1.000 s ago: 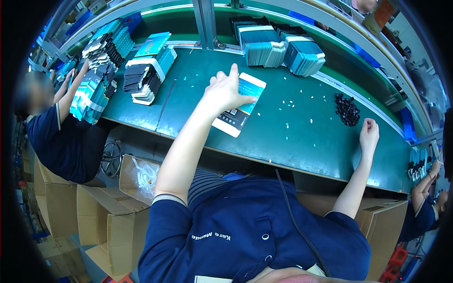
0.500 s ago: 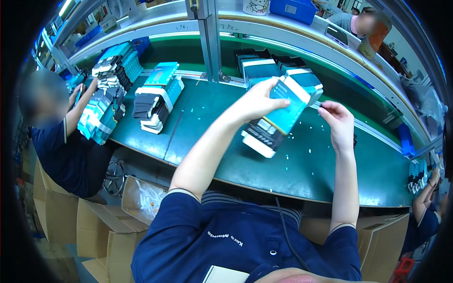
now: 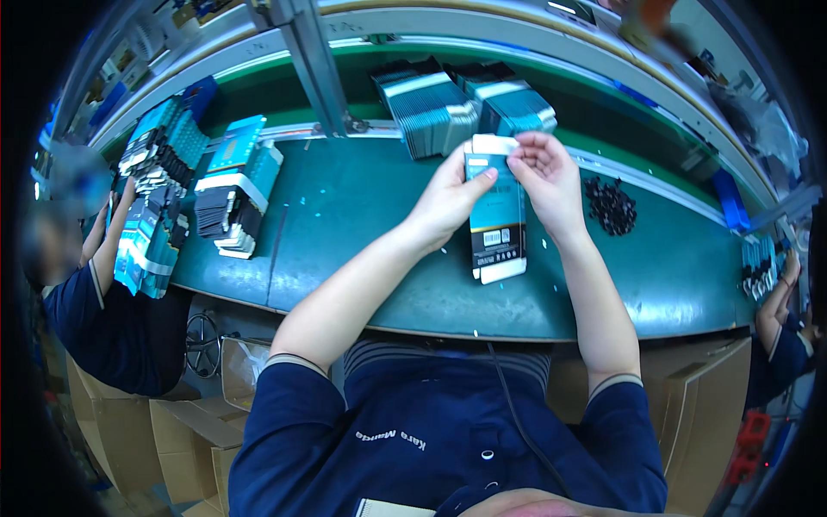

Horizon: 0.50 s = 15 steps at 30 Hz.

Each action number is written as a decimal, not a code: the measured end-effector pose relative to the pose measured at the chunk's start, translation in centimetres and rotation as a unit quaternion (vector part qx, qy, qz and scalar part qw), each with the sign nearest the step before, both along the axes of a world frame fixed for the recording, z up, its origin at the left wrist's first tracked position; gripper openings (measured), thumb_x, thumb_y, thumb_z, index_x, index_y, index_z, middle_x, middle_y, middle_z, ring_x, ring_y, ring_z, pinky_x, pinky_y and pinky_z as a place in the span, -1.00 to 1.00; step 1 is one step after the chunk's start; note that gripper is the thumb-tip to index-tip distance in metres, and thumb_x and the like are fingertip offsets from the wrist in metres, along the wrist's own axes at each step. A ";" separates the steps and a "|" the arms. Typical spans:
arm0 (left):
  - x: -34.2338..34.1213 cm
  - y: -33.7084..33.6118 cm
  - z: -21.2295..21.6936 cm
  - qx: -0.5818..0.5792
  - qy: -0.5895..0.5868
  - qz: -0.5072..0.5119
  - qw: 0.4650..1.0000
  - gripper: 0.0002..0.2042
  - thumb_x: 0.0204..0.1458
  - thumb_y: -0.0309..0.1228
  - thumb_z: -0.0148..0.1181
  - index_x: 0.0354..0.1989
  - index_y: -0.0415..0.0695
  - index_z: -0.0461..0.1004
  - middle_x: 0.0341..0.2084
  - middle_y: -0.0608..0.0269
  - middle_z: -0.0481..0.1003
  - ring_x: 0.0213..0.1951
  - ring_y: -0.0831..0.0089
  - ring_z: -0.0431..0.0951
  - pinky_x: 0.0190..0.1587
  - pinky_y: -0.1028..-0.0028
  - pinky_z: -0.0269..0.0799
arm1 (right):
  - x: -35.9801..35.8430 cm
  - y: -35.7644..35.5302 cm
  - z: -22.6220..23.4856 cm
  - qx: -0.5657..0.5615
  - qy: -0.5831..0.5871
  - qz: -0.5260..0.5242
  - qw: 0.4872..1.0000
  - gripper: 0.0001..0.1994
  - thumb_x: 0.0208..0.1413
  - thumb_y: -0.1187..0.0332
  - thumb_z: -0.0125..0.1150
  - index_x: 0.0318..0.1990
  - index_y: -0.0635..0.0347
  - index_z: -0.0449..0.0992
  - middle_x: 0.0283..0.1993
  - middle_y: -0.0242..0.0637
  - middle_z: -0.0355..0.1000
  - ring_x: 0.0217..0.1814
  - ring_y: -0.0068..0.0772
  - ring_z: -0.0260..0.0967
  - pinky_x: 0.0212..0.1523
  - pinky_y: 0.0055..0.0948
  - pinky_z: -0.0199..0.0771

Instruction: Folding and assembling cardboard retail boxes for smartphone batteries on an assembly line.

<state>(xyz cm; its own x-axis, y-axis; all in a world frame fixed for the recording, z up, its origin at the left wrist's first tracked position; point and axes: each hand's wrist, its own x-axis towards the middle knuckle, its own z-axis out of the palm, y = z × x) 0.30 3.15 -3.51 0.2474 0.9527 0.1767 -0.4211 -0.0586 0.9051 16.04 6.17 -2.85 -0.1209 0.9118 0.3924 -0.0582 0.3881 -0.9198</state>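
A flat blue-and-black carton [image 3: 500, 207] with white end flaps is held over the green table, standing nearly straight up and down in the head view. My left hand [image 3: 450, 196] grips its left edge, the thumb lying across the printed face. At the upper right corner my right hand [image 3: 548, 179] has its fingers curled against the white top flap; what lies under the fingertips is partly hidden. Just beyond both hands are two banded stacks of similar cartons [image 3: 428, 112] [image 3: 515, 108].
A pile of small black pieces [image 3: 611, 207] lies right of my right hand. More banded cartons [image 3: 234, 189] stand at the left, near a co-worker's arm [image 3: 119, 226]. A metal post [image 3: 312, 69] rises behind the table. Open cardboard boxes [image 3: 702, 414] stand below its front edge.
The carton has turned from a slant to nearly upright. My right hand has come in from the right to its top corner. The whole view has shifted, uncovering the black pile.
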 end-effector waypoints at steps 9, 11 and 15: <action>0.3 -0.9 -0.3 -0.003 0.015 -0.035 0.999 -0.60 0.17 -0.51 0.00 0.20 -0.19 0.18 -0.05 0.24 0.40 -0.02 0.54 0.41 0.05 0.46 0.35 | -0.3 0.1 -0.4 0.053 0.001 -0.042 0.998 -0.78 0.01 0.59 0.17 -0.16 0.27 0.36 -0.27 -0.37 0.39 -0.37 -0.73 0.25 -0.37 -0.73 0.32; 0.3 -1.0 -0.4 0.003 0.003 -0.029 1.000 -0.64 0.16 -0.49 0.04 0.13 -0.21 0.23 -0.05 0.23 0.42 -0.02 0.54 0.41 0.06 0.45 0.34 | -0.3 -0.2 -0.3 0.060 -0.010 -0.044 0.997 -0.79 0.01 0.59 0.17 -0.18 0.27 0.35 -0.27 -0.36 0.39 -0.38 -0.73 0.23 -0.40 -0.73 0.29; 0.1 -1.5 -0.3 0.015 0.002 -0.021 1.000 -0.64 0.16 -0.49 0.04 0.13 -0.22 0.22 -0.06 0.23 0.42 -0.02 0.56 0.41 0.06 0.47 0.34 | -0.7 -0.7 0.0 0.090 -0.028 -0.050 0.994 -0.82 0.00 0.60 0.16 -0.23 0.26 0.34 -0.30 -0.38 0.40 -0.38 -0.72 0.23 -0.42 -0.72 0.27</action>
<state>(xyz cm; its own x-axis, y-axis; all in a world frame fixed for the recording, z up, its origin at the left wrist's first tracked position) 0.42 1.68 -3.83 0.2878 0.9359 0.2032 -0.4197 -0.0675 0.9052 15.36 5.49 -2.88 -0.0598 0.8363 0.5450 0.0374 0.5475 -0.8360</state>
